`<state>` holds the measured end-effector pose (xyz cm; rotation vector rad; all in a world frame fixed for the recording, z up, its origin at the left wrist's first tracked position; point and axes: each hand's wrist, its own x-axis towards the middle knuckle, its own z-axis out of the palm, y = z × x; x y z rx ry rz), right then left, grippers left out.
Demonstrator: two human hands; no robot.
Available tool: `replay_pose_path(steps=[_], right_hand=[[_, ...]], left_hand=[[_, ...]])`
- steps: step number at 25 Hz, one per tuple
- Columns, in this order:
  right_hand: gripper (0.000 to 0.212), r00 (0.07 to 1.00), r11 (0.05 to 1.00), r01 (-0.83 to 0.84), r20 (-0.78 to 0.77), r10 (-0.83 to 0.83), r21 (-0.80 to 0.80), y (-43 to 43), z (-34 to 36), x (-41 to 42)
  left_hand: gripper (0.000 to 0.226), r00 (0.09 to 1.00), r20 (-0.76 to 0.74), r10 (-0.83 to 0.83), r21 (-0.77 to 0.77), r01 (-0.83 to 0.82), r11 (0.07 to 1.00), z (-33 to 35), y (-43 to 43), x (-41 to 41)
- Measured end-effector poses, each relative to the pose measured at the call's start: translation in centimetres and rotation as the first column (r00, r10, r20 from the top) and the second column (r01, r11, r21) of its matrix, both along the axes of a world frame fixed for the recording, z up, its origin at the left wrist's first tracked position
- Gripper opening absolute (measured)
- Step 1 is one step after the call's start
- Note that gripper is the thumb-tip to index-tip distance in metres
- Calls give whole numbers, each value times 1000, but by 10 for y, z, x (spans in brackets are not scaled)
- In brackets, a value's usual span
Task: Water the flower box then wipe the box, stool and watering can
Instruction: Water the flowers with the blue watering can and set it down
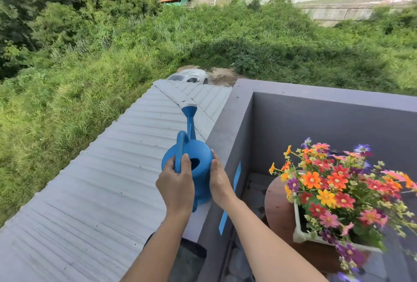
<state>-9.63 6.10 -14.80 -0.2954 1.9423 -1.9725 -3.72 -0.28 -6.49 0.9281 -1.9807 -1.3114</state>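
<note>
My left hand is wrapped round the handle of the blue watering can, thumb over the top beside the fill hole; my right hand lies flat against the can's right flank, steadying it. The can sits between both hands, on or just above the grey parapet wall; contact with the wall I cannot confirm. Its spout points away from me over the corrugated roof beyond.

Assessment: moulded plastic, stiff, smooth, likely slick if wet. Weight depends on water inside, which is not visible. The handle is the proper hold; support at the body guards against swing when tilting.

To the right of my hands and lower stands the white flower box, full of mixed blooms, on a round brown stool, well apart from the can. Watering appears not yet begun.
</note>
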Motion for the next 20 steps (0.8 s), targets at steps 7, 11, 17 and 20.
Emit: replay_pose_path(steps=[7, 11, 17, 20], right_hand=[[72, 965, 976, 217, -154, -212, 21, 4, 39, 35], [86, 866, 938, 343, -406, -292, 58, 28, 82, 58], [84, 753, 899, 436, -564, -339, 41, 58, 114, 98], [81, 756, 896, 438, -573, -318, 81, 70, 121, 124]], left_hand=[[14, 979, -48, -200, -42, 198, 979, 60, -16, 23], [6, 930, -48, -365, -137, 356, 924, 112, -16, 37], [11, 849, 42, -526, -282, 515, 809, 163, 4, 52], [9, 817, 132, -562, -385, 564, 730, 181, 16, 60]])
